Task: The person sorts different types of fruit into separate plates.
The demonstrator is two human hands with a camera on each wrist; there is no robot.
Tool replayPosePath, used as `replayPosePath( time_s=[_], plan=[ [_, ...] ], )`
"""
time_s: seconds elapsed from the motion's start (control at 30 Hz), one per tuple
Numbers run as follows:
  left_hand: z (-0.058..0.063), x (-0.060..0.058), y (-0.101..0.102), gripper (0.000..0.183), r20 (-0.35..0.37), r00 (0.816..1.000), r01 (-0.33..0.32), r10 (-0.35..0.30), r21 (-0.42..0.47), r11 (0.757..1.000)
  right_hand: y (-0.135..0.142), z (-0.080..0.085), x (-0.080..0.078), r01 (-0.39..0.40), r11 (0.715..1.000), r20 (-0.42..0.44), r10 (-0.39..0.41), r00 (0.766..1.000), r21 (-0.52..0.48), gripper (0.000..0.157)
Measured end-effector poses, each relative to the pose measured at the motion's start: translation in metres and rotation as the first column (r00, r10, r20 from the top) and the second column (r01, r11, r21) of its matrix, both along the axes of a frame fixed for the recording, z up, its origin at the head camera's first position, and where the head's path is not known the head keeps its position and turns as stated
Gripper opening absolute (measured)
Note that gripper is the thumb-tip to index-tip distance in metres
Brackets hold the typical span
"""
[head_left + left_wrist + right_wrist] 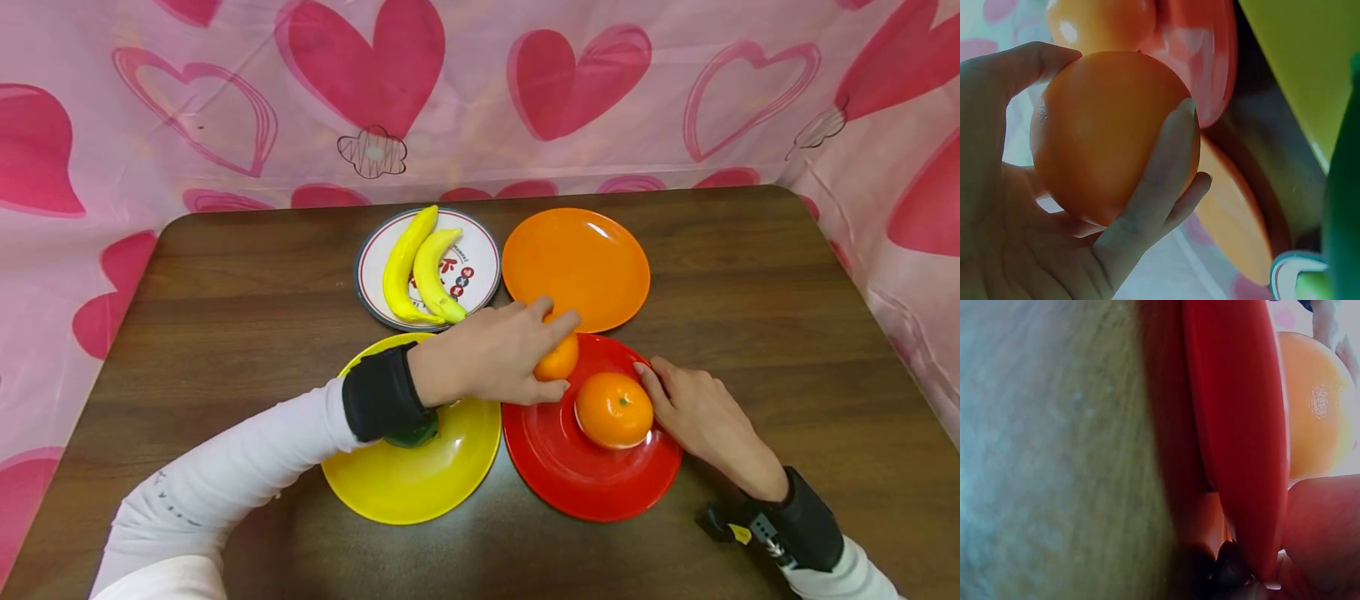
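Observation:
My left hand (502,350) holds an orange (1110,134), with thumb and fingers curled round it, over the upper left of a red plate (540,454). A second orange (613,410), with a small green stem mark, rests on that plate. At the plate's right rim, my right hand (705,417) pinches the edge; in the right wrist view its thumb (1325,519) lies on the upper side and darker fingertips show by the underside. The left forearm crosses a yellow plate (420,496) and partly hides a dark green item (414,435) on it.
Two bananas (408,267) lie on a white plate (480,250) with a dark rim at the back. Right of it sits an orange plate (577,267). All four plates stand close together on the brown wooden table (225,333). Behind hangs a pink heart-print cloth (480,100).

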State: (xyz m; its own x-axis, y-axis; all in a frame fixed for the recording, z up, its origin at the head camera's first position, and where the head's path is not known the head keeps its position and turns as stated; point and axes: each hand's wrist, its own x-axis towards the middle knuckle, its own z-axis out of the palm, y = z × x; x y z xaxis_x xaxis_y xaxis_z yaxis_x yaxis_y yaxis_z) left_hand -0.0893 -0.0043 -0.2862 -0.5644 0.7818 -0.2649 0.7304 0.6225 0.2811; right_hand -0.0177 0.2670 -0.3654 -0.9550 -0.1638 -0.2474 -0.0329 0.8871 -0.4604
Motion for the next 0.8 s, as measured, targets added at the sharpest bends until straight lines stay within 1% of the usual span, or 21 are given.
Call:
replayPosePath(
  time_s=[0.13, 0.27, 0.5, 0.8],
  plan=[
    [-0.007, 0.003, 0.002, 0.079, 0.025, 0.999, 0.023, -0.023, -0.001, 1.0, 0.0, 0.0, 0.0, 0.0, 1.0, 0.005, 0.0, 1.0, -0.006, 0.051],
    [-0.011, 0.007, 0.003, 0.08, 0.053, 0.998, 0.027, -0.028, 0.007, 1.0, 0.0, -0.001, -0.001, 0.0, 1.0, 0.008, 0.0, 1.0, -0.009, 0.052],
    [-0.014, 0.011, 0.007, 0.078, 0.059, 0.996, 0.061, -0.061, 0.01, 0.998, -0.001, -0.002, -0.001, -0.005, 1.0, -0.011, 0.005, 1.0, 0.005, 0.049],
    [-0.02, 0.011, 0.01, 0.078, 0.085, 0.993, 0.086, -0.084, -0.009, 0.996, -0.001, -0.005, -0.001, -0.003, 1.0, -0.013, 0.003, 1.0, 0.014, 0.048]
  ],
)
